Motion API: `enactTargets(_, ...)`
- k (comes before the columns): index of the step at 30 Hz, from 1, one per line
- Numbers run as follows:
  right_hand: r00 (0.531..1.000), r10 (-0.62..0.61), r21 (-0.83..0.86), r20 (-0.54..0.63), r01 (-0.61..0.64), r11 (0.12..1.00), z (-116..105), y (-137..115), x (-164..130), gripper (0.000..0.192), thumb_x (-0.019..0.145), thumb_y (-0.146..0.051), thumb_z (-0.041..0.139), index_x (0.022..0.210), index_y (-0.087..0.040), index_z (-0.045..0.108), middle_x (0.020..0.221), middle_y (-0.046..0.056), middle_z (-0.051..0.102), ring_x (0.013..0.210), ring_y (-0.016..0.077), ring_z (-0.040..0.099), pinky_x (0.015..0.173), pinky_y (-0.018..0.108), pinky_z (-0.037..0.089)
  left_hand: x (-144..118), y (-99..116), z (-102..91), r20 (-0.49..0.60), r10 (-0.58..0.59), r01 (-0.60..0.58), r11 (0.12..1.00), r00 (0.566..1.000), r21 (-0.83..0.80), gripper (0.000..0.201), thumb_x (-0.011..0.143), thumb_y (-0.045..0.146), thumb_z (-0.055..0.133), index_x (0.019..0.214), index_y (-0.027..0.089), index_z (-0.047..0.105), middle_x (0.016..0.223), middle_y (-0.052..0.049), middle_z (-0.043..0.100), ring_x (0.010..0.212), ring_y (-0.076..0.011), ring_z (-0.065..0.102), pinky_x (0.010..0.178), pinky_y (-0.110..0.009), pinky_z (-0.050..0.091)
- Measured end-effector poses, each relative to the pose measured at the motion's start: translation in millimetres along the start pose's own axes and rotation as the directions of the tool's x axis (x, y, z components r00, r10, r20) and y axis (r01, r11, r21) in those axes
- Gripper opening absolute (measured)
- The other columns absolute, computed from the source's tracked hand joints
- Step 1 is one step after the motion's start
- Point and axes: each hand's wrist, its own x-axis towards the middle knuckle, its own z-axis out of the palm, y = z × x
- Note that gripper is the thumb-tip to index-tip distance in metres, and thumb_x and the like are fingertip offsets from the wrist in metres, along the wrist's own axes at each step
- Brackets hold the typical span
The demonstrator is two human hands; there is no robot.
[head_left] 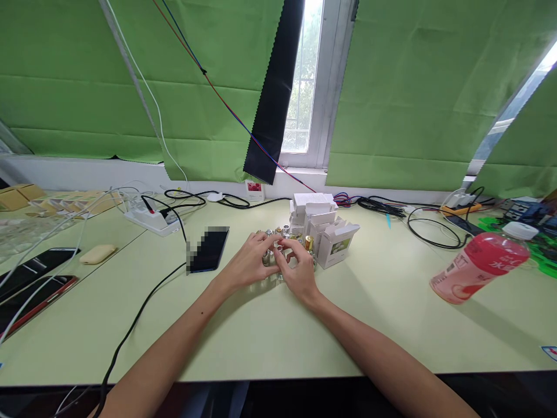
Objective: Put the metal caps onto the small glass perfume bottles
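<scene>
A: Centre of the pale green table [270, 342]: what do the two hands meet over?

B: A cluster of small glass bottles [282, 247] with silver and gold caps, standing upright in a tight group. The left hand [251, 260] comes in from the left, the right hand [298, 271] from the right; their fingertips touch at the cluster's middle.

A: State of the grip?

B: Both hands are curled narrow. The fingers of each close about one small silver-capped bottle [272, 256] at the near edge of the group. Whether each hand pinches it fully, or only steadies it, I cannot tell; the fingers cover most of it.

A: Immediate surroundings?

B: Just beside the bottles, on their far right side, stand small white cartons [324, 226], several with flaps open; one open carton [338, 244] lies nearest the right hand. To the left, near the left hand but apart from it, a dark phone [209, 249] lies flat.

A: Outer field?

B: A white power strip [150, 219] with black cables at far left; a pink drink bottle [478, 262] lying tilted at right, well apart from the hands; green curtains [435, 93] across the window behind.
</scene>
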Motion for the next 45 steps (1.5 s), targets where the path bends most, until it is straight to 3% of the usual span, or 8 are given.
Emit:
enactTargets(12,1.0,-0.001,0.045,0.024,0.0,0.999,1.1,4.7,0.1,0.015,0.093,-0.03,0.057,0.098,-0.023,0.07,0.108,0.009,0.068,0.102,0.0222,0.064,0.072,0.033,0.053,-0.6,-1.5,2.0,-0.025,0.008,-0.008,1.0,1.0,-0.003,0.047,0.082,0.038,0.068,0.124,0.023,0.052,0.118,-0.007,0.062,0.107,-0.0267,0.055,0.096,-0.042,0.042)
enactTargets(19,0.999,0.015,0.022,0.031,-0.016,1.0,0.6,6.3,2.7,0.01,0.091,-0.03,0.057,0.089,-0.022,0.063,0.105,0.008,0.067,0.099,0.0206,0.064,0.072,0.031,0.051,-0.8,0.0,0.5,-0.026,0.0,0.0,1.0,1.0,-0.011,0.045,0.082,0.038,0.068,0.122,0.024,0.054,0.109,-0.006,0.062,0.1,-0.0255,0.055,0.09,-0.04,0.044)
enactTargets(32,0.996,0.071,0.044,0.063,-0.073,0.996,-0.6,2.1,5.6,0.016,0.089,-0.034,0.059,0.081,-0.022,0.054,0.099,0.006,0.066,0.091,0.019,0.062,0.071,0.031,0.05,0.5,3.7,-2.7,-0.006,-0.015,0.015,1.0,1.0,-0.024,0.046,0.08,0.034,0.068,0.124,0.025,0.055,0.113,-0.005,0.064,0.098,-0.0247,0.056,0.09,-0.04,0.044)
enactTargets(45,0.987,0.147,0.123,0.059,-0.153,0.981,0.8,3.7,6.2,0.022,0.085,-0.037,0.065,0.079,-0.023,0.05,0.098,0.003,0.067,0.09,0.0179,0.063,0.07,0.029,0.049,-1.0,0.2,0.5,-0.01,-0.005,0.005,1.0,1.0,-0.004,0.047,0.082,0.04,0.067,0.125,0.025,0.055,0.116,-0.007,0.064,0.111,-0.0279,0.055,0.097,-0.043,0.043)
